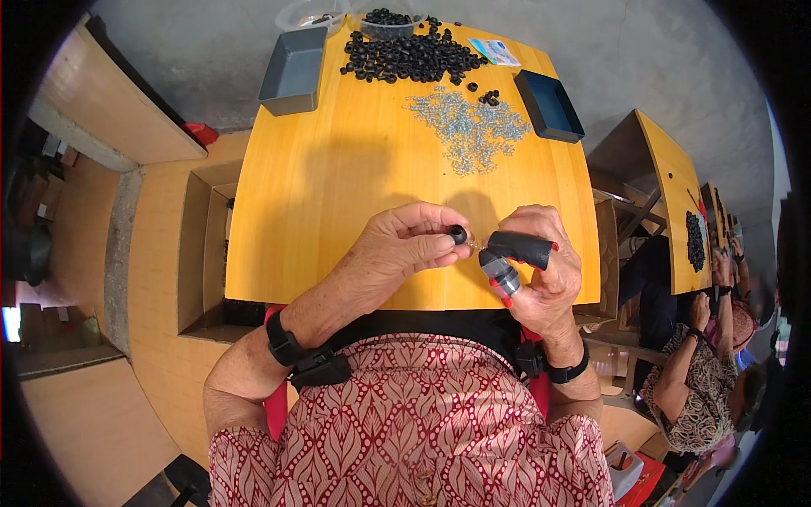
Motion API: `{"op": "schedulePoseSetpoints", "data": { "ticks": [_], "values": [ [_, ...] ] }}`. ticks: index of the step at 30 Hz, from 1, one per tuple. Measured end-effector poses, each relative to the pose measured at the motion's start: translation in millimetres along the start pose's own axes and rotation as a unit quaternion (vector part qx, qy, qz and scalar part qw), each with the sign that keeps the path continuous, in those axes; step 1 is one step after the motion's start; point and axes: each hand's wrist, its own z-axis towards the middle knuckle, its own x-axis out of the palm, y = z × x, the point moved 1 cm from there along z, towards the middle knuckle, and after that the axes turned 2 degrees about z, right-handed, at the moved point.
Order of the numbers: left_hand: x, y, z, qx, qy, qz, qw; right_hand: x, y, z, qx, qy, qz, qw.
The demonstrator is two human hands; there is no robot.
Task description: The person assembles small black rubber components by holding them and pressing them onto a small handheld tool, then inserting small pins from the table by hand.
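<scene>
Above the table's near edge, my left hand [401,241] pinches a small round black part [457,234] with a hole in it between thumb and fingers. Close beside it, my right hand [541,266] is closed, with a black sleeve [522,248] over its forefinger and a black and grey wrapping [500,271] on its thumb, both with red edges. A tiny shiny piece [476,245] sits at these two fingertips, close to the black part; whether they touch I cannot tell. Farther off lie a heap of black parts [401,57] and a spread of small shiny pieces [473,127].
The yellow table [279,220] carries a grey tray [293,76] at far left, a dark tray [549,106] at far right, clear tubs [390,25] and a small packet [495,52]. A cardboard box [198,253] stands at left. Another person [693,380] works at right.
</scene>
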Motion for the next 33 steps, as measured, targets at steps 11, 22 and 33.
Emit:
{"op": "schedulePoseSetpoints", "data": {
  "ticks": [11, 22, 33],
  "values": [
    [-2.8, 4.7, 1.3, -0.024, -0.002, -0.002, 1.0, 1.7, -3.2, -4.6, 0.018, -0.019, 0.012, 1.0],
    [-3.3, 7.9, 8.1, -0.025, 0.008, -0.027, 0.999, -0.9, -9.5, -8.4, 0.056, -0.037, 0.039, 0.997],
    [24.3, -9.3, 18.4, 0.077, 0.012, 0.173, 0.982, -13.6, -16.7, -13.6, 0.119, -0.101, 0.073, 0.985]
  ]
}}
